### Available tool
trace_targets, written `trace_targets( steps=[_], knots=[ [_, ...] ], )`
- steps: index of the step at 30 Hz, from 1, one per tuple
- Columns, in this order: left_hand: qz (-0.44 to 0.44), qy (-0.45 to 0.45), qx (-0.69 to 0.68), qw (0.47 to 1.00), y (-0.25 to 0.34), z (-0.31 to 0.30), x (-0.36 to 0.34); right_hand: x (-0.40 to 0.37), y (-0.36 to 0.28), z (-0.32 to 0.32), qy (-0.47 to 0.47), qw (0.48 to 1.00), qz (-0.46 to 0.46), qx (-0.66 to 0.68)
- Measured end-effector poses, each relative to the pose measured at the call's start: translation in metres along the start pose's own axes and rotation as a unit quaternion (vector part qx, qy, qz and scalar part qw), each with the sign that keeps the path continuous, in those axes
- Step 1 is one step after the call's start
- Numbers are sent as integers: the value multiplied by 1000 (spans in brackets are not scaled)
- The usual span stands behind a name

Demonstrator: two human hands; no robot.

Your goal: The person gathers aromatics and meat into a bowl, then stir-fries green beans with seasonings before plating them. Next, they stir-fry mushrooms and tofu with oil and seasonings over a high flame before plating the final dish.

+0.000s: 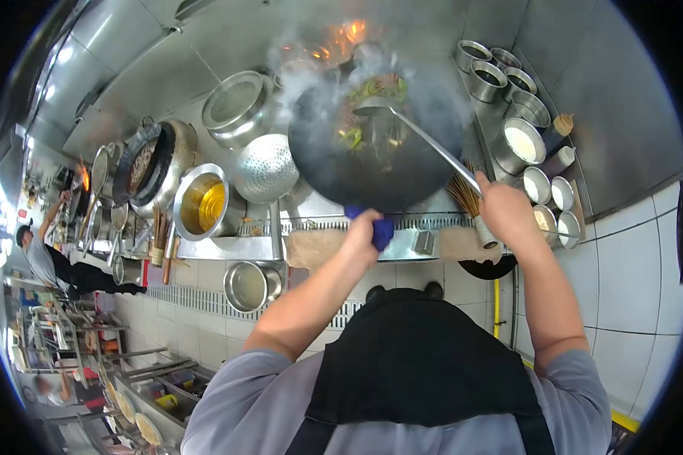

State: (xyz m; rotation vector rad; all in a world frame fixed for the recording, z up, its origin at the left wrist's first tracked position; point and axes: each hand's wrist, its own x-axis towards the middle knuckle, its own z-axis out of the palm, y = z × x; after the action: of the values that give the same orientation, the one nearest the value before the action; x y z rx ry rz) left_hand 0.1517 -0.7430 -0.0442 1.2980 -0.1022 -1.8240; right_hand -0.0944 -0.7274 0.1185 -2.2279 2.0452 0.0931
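My left hand (pixel 363 236) is closed on a dark blue cloth (pixel 382 232) at the near rim of a large black wok (pixel 357 171). In my right hand (pixel 506 211) is the handle of a metal ladle (pixel 432 144), whose bowl sits inside the wok. Green and reddish pieces of food (pixel 379 89) lie toward the wok's far side, with a few more pieces near its middle. Steam and smoke partly hide the wok's contents. Orange flames (pixel 345 34) show behind it.
On the left are a perforated strainer (pixel 266 168), a pot of yellow oil (pixel 207 206) and other woks. Metal containers (pixel 519 144) and bottles stand at the right, near a bamboo brush (pixel 467 199). A person (pixel 42 258) works at the far left.
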Motion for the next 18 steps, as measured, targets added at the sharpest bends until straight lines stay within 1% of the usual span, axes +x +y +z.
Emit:
trace_targets(
  steps=[1, 2, 4, 5, 6, 8, 9, 10, 11, 12, 14, 16, 17, 18],
  knots=[
    [-58, 13, 47, 997, -1, -6, -15, -5, -3, -3, -2, 1000, 3, -20],
    [-45, 4, 63, 997, 0, -2, -33, -9, 5, -10, 3, 1000, 4, -19],
    [17, -8, -28, 999, 17, 28, -58, -24, 31, -32, -25, 996, -76, 33],
    [23, -16, -38, 999, 35, 41, -63, -24, 25, -56, -98, 992, -45, 62],
    [33, -24, -48, 998, 57, 52, -58, -22, 16, -70, -135, 987, -6, 86],
    [35, -73, -52, 995, 73, 47, -14, 3, 28, -36, -52, 994, -91, 33],
    [25, -51, -46, 997, 69, 42, -3, 10, 16, -24, -37, 998, -44, 12],
    [36, -49, -27, 998, 59, 33, 2, 17, 2, -13, -20, 1000, 5, -7],
    [49, -48, -7, 998, 42, 19, 6, 21, -4, 2, -9, 999, 6, -43],
    [54, -71, -16, 996, 21, -1, 24, 11, -16, -2, 23, 997, -16, -65],
    [-47, 24, 72, 996, 6, -18, 10, -10, -18, -19, 6, 998, -20, -65],
    [-4, -30, -10, 999, 9, 0, -30, -37, 2, -43, 20, 999, -40, 14],
    [31, -50, -24, 998, 24, 15, -48, -43, 17, -50, 7, 996, -72, 58],
    [61, -66, -39, 995, 43, 31, -58, -45, 13, -72, -98, 990, -16, 99]
  ],
)
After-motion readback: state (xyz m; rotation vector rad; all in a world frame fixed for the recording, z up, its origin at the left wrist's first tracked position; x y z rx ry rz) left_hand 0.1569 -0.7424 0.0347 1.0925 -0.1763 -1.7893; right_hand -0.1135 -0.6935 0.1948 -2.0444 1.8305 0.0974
